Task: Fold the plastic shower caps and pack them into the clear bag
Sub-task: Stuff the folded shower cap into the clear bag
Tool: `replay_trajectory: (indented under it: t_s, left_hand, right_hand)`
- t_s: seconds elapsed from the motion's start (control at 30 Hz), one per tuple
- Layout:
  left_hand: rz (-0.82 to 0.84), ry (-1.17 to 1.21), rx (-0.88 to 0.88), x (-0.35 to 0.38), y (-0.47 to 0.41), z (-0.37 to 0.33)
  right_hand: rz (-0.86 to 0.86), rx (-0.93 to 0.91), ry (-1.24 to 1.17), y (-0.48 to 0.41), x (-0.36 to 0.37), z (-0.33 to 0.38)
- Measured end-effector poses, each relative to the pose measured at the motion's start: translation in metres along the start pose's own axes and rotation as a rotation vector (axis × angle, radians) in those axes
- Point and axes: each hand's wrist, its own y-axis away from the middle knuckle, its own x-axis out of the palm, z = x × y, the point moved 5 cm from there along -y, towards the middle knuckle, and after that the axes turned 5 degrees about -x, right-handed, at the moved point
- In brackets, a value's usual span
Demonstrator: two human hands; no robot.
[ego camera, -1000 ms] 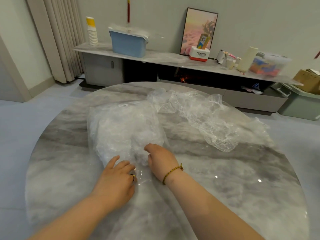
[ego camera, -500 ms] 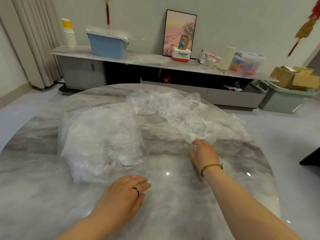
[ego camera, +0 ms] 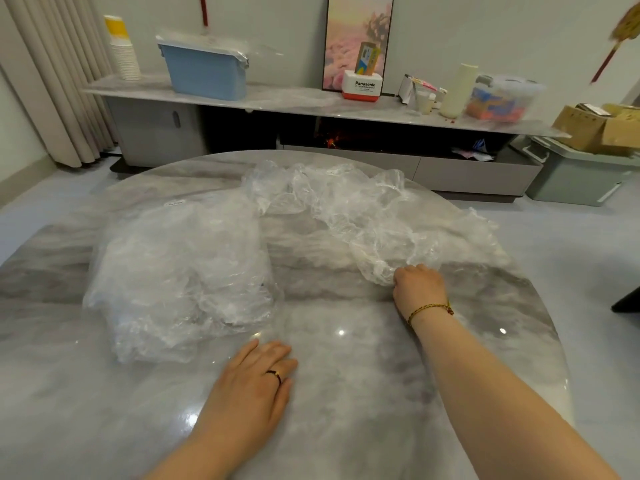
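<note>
Crumpled loose shower caps sit center-right of frame on the marble table. The right hand now curls its fingers into their near edge; half a second ago it only reached there, a second ago it was at the clear bag. That bag, stuffed with plastic, lies center-left. The left hand is off it, flat on the table just below, fingers together. The bag's white label is unreadable. The red-and-white box on the back shelf reads "Panasonic".

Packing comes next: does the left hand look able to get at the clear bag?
Probably yes: the left hand rests on the table beside the clear bag, with nothing between them.
</note>
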Motion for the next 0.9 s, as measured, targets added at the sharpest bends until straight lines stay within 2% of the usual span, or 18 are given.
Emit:
replay_trajectory:
  t_s: [0.13,0.23,0.3,0.4,0.57,0.63,0.7,0.8,0.9]
  left_hand:
    - [-0.033,0.05,0.012,-0.011,0.002,-0.004]
    - [-0.055,0.105,0.052,-0.022,0.009,-0.009]
    - [-0.05,0.096,0.071,-0.026,0.017,-0.009]
    - [0.035,0.02,0.11,-0.031,0.032,-0.013]
    - [0.194,-0.068,0.246,-0.043,0.044,-0.015]
    - [0.227,-0.119,0.3,-0.049,0.045,-0.014]
    - [0.289,-0.075,0.243,-0.046,0.047,-0.006]
    - [0.327,0.043,0.058,-0.045,0.043,0.006]
    - [0.332,0.238,-0.106,-0.054,0.035,0.009]
  right_hand:
    - [-0.056,-0.074,-0.023,0.034,-0.012,0.025]
    - [-0.109,-0.29,-0.103,0.079,-0.027,0.053]
    - [0.021,-0.411,-0.249,0.111,-0.028,0.071]
    - [0.225,-0.465,-0.374,0.148,-0.026,0.089]
    - [0.323,-0.512,-0.644,0.184,-0.04,0.117]
    - [0.347,-0.565,-0.666,0.19,-0.039,0.118]
    - [0.353,-0.621,-0.557,0.189,-0.038,0.115]
    - [0.316,-0.631,-0.411,0.189,-0.027,0.108]
    - [0.157,-0.606,-0.442,0.184,-0.025,0.109]
